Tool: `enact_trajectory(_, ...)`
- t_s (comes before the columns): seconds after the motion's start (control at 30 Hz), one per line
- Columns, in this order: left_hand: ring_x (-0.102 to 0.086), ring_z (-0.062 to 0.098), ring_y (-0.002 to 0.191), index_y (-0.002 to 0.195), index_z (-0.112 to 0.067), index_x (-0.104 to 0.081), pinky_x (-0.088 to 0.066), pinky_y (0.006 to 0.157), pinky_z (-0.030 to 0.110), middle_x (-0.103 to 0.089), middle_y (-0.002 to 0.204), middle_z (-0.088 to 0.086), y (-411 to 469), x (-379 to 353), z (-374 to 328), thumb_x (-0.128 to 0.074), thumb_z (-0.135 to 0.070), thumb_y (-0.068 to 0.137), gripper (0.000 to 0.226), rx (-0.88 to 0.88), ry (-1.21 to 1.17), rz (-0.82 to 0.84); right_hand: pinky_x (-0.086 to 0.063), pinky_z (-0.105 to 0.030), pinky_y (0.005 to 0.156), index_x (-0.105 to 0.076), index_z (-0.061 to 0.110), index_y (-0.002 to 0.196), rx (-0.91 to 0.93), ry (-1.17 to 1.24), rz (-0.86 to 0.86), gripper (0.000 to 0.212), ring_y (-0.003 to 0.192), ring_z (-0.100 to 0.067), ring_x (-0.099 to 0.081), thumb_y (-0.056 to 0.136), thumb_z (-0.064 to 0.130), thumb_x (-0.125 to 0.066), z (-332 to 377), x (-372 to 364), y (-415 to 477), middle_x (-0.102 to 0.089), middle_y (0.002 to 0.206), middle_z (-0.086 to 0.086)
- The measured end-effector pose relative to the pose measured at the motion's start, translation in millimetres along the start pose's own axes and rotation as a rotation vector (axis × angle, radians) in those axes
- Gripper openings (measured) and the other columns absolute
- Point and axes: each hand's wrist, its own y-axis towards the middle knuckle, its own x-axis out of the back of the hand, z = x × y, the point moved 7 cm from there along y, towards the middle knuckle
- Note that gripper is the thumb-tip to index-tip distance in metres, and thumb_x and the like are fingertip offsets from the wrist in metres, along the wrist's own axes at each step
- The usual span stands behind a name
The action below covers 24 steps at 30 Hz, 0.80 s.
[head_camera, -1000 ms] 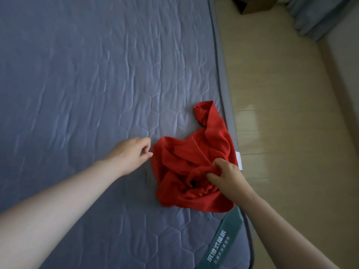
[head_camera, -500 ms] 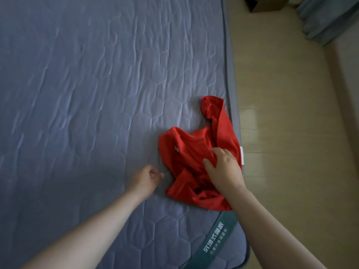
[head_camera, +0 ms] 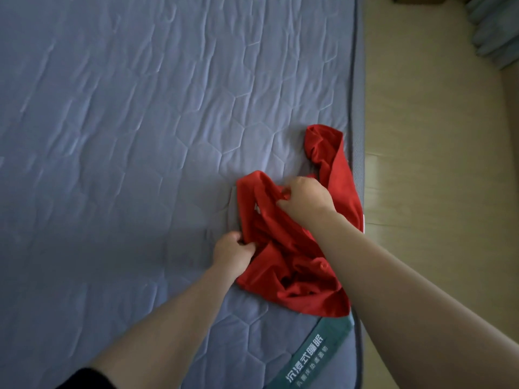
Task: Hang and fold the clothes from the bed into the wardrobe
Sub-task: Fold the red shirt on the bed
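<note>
red garment [head_camera: 295, 265] crumpled on bed [head_camera: 140, 108], L grip [head_camera: 233, 249] clutching its left edge, R grip [head_camera: 306, 202] pinching upper fold

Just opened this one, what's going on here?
A person is working on a crumpled red garment lying near the right edge of the bed. The left hand pinches its left edge, and the right hand grips a fold near the top. The garment lies bunched up, not yet folded or hung.

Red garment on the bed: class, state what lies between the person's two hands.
Head view: only folds of the red garment lie between the left hand and the right hand.
</note>
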Motion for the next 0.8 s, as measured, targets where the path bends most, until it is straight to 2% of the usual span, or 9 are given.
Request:
enact_trajectory(0.1, -0.062, 0.028, 0.081, 0.088, -0.001, -0.063, -0.041, 0.071, 0.029, -0.067, 0.082, 0.014, -5.5, 4.5, -5.8, -0.063, -0.012, 0.084, 0.012, -0.074, 0.011, -0.025, -0.047, -0.035, 0.082, -0.066, 0.010, 0.106, 0.000, -0.006, 0.006, 0.025, 0.106, -0.032, -0.059, 0.086, 0.022, -0.060, -7.9, -3.4, -4.3, -0.061, 0.113, -0.012)
enact_trajectory(0.17, -0.057, 0.026, 0.074, 0.085, 0.001, -0.059, -0.035, 0.064, 0.027, -0.062, 0.075, 0.014, -11.2, 18.7, -13.9, -0.062, -0.010, 0.085, 0.012, -0.146, 0.000, -0.067, -0.046, -0.036, 0.084, -0.059, 0.009, 0.113, -0.002, 0.027, 0.016, 0.033, 0.108, -0.033, -0.057, 0.086, 0.028, -0.063, -11.8, -4.3, -4.8, -0.059, 0.116, -0.013)
enact_trajectory(0.27, -0.053, 0.023, 0.073, 0.086, 0.003, -0.054, -0.040, 0.073, 0.035, -0.060, 0.077, 0.014, -22.3, 42.0, -25.8, -0.059, -0.005, 0.088, 0.010, -0.231, -0.051, -0.070, -0.045, -0.036, 0.087, -0.057, 0.006, 0.117, -0.039, 0.094, 0.090, 0.040, 0.110, -0.034, -0.058, 0.084, 0.028, -0.066, -12.7, -11.5, -5.3, -0.064, 0.116, -0.016)
enact_trajectory(0.37, -0.060, 0.030, 0.091, 0.099, 0.003, -0.054, -0.046, 0.086, 0.044, -0.065, 0.096, 0.018, -26.8, 69.5, -45.5, -0.053, -0.006, 0.092, 0.011, -0.275, -0.059, -0.025, -0.049, -0.035, 0.086, -0.070, 0.004, 0.103, -0.074, 0.193, 0.065, 0.026, 0.105, -0.033, -0.062, 0.083, 0.018, -0.061, -9.0, -5.1, -3.7, -0.069, 0.106, -0.017)
enact_trajectory(0.43, -0.060, 0.032, 0.098, 0.105, -0.001, -0.054, -0.045, 0.088, 0.043, -0.066, 0.100, 0.017, -28.7, 90.0, -58.2, -0.049, -0.007, 0.094, 0.014, -0.287, -0.040, -0.041, -0.048, -0.034, 0.084, -0.071, 0.006, 0.099, -0.064, 0.227, 0.038, 0.025, 0.103, -0.033, -0.062, 0.082, 0.023, -0.064, -0.5, 2.5, -5.5, -0.070, 0.103, -0.016)
enact_trajectory(0.5, -0.059, 0.033, 0.100, 0.108, -0.004, -0.053, -0.044, 0.088, 0.040, -0.065, 0.101, 0.016, -37.3, 107.2, -68.5, -0.046, -0.007, 0.093, 0.017, -0.296, -0.030, -0.071, -0.044, -0.034, 0.088, -0.064, 0.008, 0.114, -0.032, 0.262, 0.025, 0.039, 0.109, -0.031, -0.058, 0.083, 0.030, -0.068, 13.6, 8.9, -12.6, -0.065, 0.113, -0.015)
enact_trajectory(0.6, -0.060, 0.025, 0.101, 0.115, -0.011, -0.054, -0.042, 0.085, 0.032, -0.066, 0.104, 0.009, -59.7, 127.6, -95.8, -0.047, -0.010, 0.093, 0.023, -0.409, 0.043, -0.069, -0.037, -0.031, 0.097, -0.052, 0.011, 0.134, 0.033, 0.378, -0.048, 0.054, 0.120, -0.028, -0.051, 0.086, 0.030, -0.068, 36.3, 28.6, -25.8, -0.057, 0.127, -0.015)
enact_trajectory(0.7, -0.062, 0.018, 0.092, 0.107, -0.013, -0.058, -0.043, 0.081, 0.028, -0.068, 0.095, 0.003, -84.8, 158.5, -129.2, -0.049, -0.010, 0.094, 0.017, -0.554, 0.102, -0.039, -0.035, -0.031, 0.103, -0.047, 0.014, 0.140, 0.112, 0.436, -0.127, 0.057, 0.125, -0.026, -0.049, 0.089, 0.030, -0.066, 59.0, 59.7, -45.6, -0.055, 0.131, -0.012)
enact_trajectory(0.8, -0.063, 0.014, 0.083, 0.097, -0.015, -0.060, -0.047, 0.080, 0.031, -0.068, 0.086, 0.000, -117.5, 193.3, -165.2, -0.051, -0.011, 0.094, 0.010, -0.688, 0.177, 0.006, -0.036, -0.031, 0.105, -0.052, 0.015, 0.137, 0.245, 0.454, -0.189, 0.051, 0.124, -0.025, -0.050, 0.089, 0.023, -0.065, 84.9, 100.4, -74.8, -0.058, 0.131, -0.008)
